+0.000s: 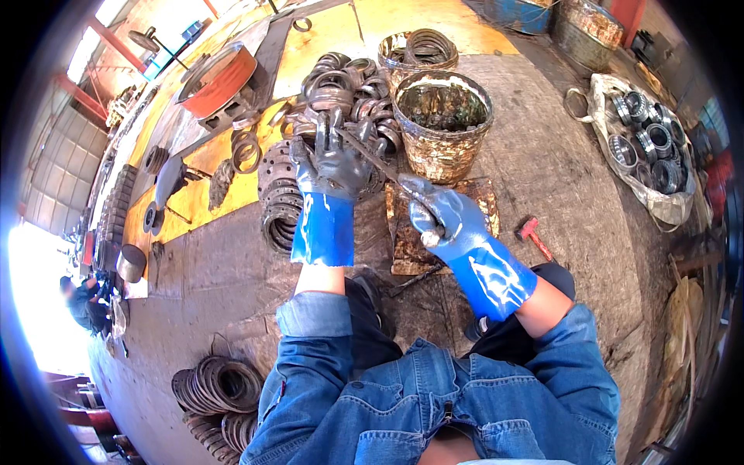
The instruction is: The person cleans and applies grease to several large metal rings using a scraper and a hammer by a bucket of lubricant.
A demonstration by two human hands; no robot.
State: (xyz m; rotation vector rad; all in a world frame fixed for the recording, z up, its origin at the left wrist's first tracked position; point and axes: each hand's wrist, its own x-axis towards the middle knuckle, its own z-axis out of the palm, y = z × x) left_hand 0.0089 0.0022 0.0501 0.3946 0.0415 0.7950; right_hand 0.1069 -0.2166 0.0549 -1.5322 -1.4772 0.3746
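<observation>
My right hand (pixel 446 215), in a blue rubber glove with a greasy dark palm, is closed around a long, narrow dark metal tool (pixel 370 153). A pale handle end shows below the fist; I cannot tell the tool's exact kind. The tool slants up and left, its tip near the fingers of my left hand (pixel 335 161). That hand wears a matching glove and is open, fingers spread. Behind it lies a heap of greasy metal rings (pixel 332 91). More drilled, flanged rings (pixel 280 194) stand stacked beside the left wrist.
Two grimy buckets stand ahead: a nearer one (pixel 442 147) with dark residue and a farther one (pixel 390 68) holding rings. A red hammer (pixel 535 239) lies right. A white sack (pixel 604 116) holds bearings. Ring stacks (pixel 225 384) sit lower left. A person (pixel 87 302) is far left.
</observation>
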